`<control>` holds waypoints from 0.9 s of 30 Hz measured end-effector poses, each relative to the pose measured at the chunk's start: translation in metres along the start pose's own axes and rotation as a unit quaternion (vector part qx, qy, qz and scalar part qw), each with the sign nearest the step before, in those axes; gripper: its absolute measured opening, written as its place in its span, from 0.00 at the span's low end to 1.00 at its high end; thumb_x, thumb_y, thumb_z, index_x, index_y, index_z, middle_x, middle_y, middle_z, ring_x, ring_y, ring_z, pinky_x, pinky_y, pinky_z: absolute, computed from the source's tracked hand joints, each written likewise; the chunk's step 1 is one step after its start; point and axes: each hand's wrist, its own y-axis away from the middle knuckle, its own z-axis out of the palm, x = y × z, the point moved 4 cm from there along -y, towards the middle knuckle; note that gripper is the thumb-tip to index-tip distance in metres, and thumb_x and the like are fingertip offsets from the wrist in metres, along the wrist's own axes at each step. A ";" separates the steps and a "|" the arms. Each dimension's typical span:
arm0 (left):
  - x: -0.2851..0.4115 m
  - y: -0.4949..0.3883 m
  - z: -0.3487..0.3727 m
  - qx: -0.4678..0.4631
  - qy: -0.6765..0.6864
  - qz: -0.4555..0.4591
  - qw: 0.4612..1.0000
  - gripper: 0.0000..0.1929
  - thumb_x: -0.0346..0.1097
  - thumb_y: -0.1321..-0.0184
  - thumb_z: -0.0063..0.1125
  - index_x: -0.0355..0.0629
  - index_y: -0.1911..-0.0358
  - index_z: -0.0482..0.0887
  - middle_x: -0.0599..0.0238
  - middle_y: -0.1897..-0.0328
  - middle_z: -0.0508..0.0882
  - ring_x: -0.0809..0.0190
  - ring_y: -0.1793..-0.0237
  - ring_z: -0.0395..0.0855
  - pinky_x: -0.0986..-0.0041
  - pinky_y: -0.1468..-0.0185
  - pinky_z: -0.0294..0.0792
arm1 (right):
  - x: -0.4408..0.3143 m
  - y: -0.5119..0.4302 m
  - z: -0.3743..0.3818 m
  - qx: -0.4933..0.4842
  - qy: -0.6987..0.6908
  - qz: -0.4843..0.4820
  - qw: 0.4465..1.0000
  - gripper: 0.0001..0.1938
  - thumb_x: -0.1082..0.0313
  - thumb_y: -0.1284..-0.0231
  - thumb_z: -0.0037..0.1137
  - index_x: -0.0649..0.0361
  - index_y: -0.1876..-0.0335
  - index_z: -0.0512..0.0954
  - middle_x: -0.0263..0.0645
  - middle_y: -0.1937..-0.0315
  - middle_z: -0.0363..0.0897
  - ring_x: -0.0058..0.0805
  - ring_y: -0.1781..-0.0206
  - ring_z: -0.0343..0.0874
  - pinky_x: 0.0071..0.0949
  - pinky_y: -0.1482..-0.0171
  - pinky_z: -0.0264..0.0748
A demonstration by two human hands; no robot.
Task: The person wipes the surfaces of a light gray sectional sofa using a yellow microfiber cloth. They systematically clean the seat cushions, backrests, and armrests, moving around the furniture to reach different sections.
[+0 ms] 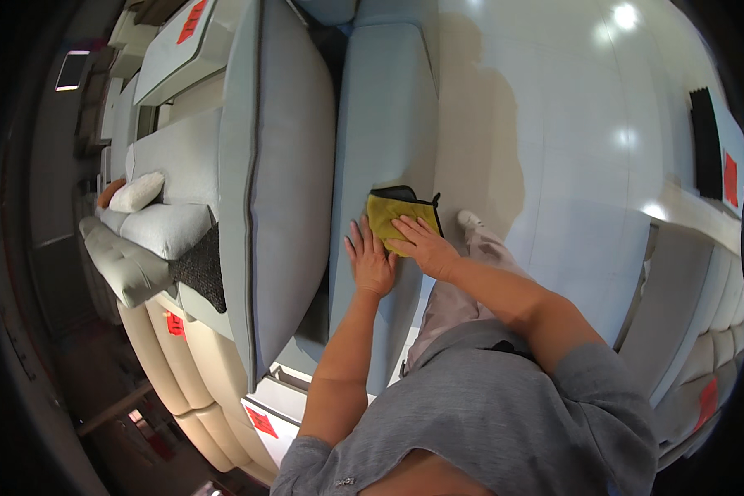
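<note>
A yellow-green cloth (384, 217) with dark edging and a grey underside at a folded corner lies on the blue-grey upholstered bed rail (381, 124). My right hand (425, 248) rests flat on top of the cloth, fingers slightly spread, pressing on it rather than gripping it. Just left of the cloth, my left hand (371, 260) lies palm down on the upholstery, its fingers apart and its thumb near the cloth's lower edge. Beside the rail, on the left, rises a large padded grey panel (291, 186) with dark piping. A dark gap runs between the panel and the rail.
Pale floor tiles (576, 155) stretch to the right of the rail. A grey sofa or bed (663, 297) stands at far right. Behind the padded panel are a light grey bed or sofa with pillows (167, 229), cream upholstery (204, 372) and a white nightstand (273, 397) bearing a red tag.
</note>
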 end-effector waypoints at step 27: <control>0.075 -0.299 -0.058 0.031 -0.154 0.244 0.957 0.25 0.47 0.32 0.47 0.46 0.34 0.73 0.70 0.22 0.62 0.54 0.20 0.47 0.42 0.23 0.38 | 0.137 -0.107 -0.066 0.149 -0.470 0.344 0.799 0.41 0.77 0.48 0.47 0.53 0.23 0.52 0.51 0.32 0.67 0.45 0.32 0.68 0.34 0.32 0.66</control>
